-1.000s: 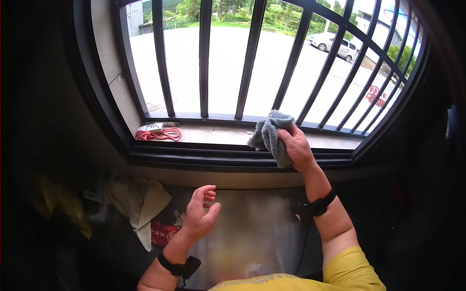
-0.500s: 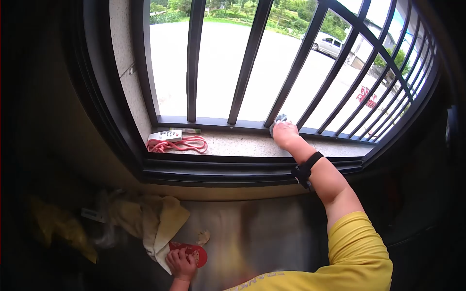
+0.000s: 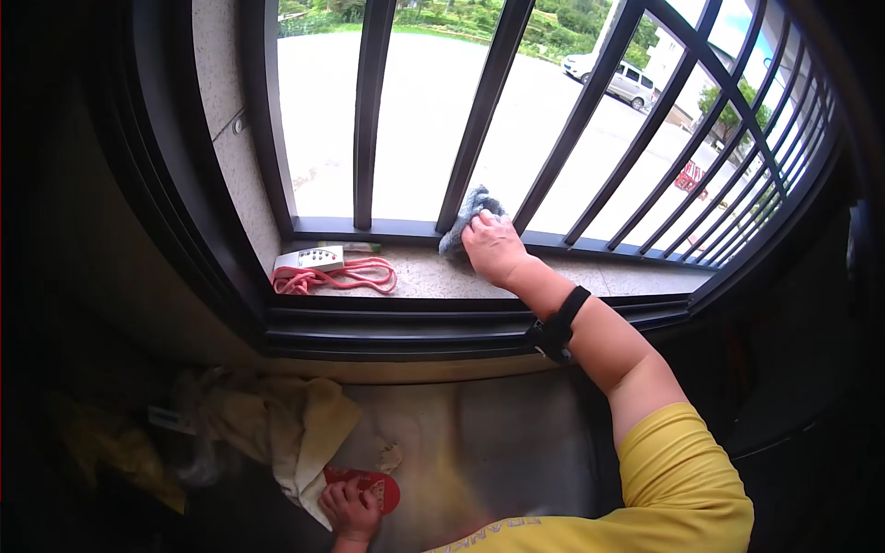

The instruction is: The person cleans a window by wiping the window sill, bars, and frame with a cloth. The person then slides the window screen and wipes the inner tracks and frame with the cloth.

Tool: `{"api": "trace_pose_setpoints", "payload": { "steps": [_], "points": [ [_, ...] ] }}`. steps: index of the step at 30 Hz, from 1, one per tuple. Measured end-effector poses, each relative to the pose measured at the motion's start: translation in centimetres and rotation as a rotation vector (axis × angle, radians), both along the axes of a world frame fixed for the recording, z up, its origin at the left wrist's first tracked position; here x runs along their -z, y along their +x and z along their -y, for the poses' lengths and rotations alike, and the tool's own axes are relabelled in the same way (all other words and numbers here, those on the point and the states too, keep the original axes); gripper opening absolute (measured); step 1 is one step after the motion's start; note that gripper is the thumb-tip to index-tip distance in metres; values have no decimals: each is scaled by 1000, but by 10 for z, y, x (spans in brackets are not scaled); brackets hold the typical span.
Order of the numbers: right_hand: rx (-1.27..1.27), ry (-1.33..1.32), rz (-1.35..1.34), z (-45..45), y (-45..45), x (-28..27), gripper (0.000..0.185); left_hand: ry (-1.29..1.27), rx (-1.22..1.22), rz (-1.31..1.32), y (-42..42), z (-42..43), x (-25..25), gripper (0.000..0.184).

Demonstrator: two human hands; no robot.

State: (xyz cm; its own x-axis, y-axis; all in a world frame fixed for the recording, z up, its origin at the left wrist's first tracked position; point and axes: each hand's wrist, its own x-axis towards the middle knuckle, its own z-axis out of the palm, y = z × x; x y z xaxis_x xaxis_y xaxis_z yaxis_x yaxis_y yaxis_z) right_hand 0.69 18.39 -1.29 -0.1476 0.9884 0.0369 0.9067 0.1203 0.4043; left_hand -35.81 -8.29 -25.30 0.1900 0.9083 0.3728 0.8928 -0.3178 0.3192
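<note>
My right hand is closed around a grey-blue cloth. It presses the cloth to the foot of a dark window bar, just above the lower rail. Part of the cloth hides behind my fingers. Below, my left hand lies with fingers spread on a red envelope-like packet with a printed pattern. Beside that hand is a cream-coloured fabric, crumpled on the dark, shiny surface.
On the window sill at left sits a white power strip with a coiled red cord. A small torn scrap lies near the packet. Yellowish plastic is at far left. A van stands outside.
My right hand has moved left with the cloth, from one bar to the neighbouring one, and more of the cloth shows. My left hand stays on the packet.
</note>
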Motion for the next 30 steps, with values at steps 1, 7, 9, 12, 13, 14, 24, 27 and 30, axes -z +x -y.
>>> {"api": "trace_pose_setpoints", "payload": {
  "steps": [1,7,9,12,13,14,24,27,30],
  "points": [
    [-32,57,65,7,-1,7,25,6,-7,10,2,-1,0,29],
    [32,22,-437,30,0,-39,29,-49,1,37,-1,0,-4,28],
    [134,283,-946,33,-2,-90,39,-50,12,63,2,-2,-7,27],
    [-154,940,-1103,9,0,-172,55,-81,-19,27,1,2,-14,28],
    [-181,1048,-1065,2,-5,-203,60,-70,-12,29,0,1,-16,28],
    [-305,1134,-1066,-19,-1,-225,67,-67,-14,28,0,1,-16,28],
    [-61,1506,-961,-99,-42,-157,53,-30,-8,22,1,3,-19,28],
    [57,1242,-936,-84,-36,-93,50,-11,-19,11,2,1,-13,28],
    [218,926,-903,-56,-38,-31,57,3,-24,19,1,4,-12,27]
  ]
}}
